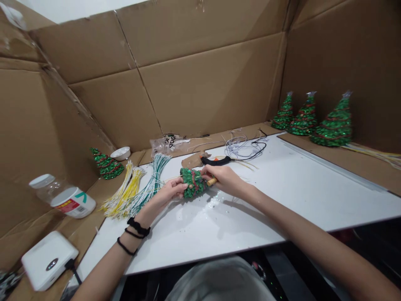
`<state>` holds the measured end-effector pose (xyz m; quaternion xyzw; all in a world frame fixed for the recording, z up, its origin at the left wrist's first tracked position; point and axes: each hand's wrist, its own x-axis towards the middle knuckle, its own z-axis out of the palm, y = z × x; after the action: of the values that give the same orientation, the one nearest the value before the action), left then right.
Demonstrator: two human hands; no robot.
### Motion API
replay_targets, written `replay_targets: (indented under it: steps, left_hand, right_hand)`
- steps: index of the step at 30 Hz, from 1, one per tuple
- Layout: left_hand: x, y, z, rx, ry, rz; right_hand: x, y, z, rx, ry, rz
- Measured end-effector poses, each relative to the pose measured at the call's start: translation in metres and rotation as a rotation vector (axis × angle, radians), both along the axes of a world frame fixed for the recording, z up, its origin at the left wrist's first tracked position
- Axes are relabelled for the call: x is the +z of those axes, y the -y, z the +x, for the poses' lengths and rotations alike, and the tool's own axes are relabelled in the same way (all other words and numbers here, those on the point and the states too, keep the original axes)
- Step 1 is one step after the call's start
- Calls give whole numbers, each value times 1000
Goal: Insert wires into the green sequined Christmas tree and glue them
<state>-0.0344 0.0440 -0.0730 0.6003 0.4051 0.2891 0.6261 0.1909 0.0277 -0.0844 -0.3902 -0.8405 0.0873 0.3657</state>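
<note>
Small green glittery tree with red trim (193,184), held between two hands over the white board (250,213).
Left hand (174,189): fingers closed on the tree's left side. Right hand (223,179): pinched around a short tan wooden-looking handle (212,182), at the tree's right side. Black-handled tool (216,161): just behind the tree. White-and-green wire bundle (153,182): left of the tree.

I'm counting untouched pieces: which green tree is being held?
The green tree over the white board, in the left hand; one tree is beside the white bowl and three trees are at the right.
</note>
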Motion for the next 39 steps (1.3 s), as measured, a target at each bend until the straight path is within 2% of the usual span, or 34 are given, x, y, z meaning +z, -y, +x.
replay_targets:
  steps: [3, 6, 14, 20, 25, 30, 34, 39]
  left_hand:
    - [-3, 2, 4, 35, 13, 2]
    - [-8, 3, 5, -5, 1, 40]
    - [-14, 10, 11, 3, -30, 139]
    - [-26, 10, 7, -21, -13, 133]
    - [-29, 15, 4, -13, -5, 178]
    - [-31, 16, 3, 0, 31, 149]
    - [-32, 17, 3, 23, 66, 105]
    - [-31, 18, 5, 23, 87, 85]
  right_hand:
    - [-1, 5, -6, 41, -26, 19]
    - [-4, 10, -10, 56, -11, 22]
    - [-7, 24, -20, -126, 145, 31]
    - [-16, 33, -30, -150, 240, 125]
    - [-25, 38, -36, -153, 331, 233]
    - [-32, 39, -39, -143, 358, 296]
    - [-35, 38, -39, -158, 324, 240]
    - [-31, 39, -40, -131, 172, 2]
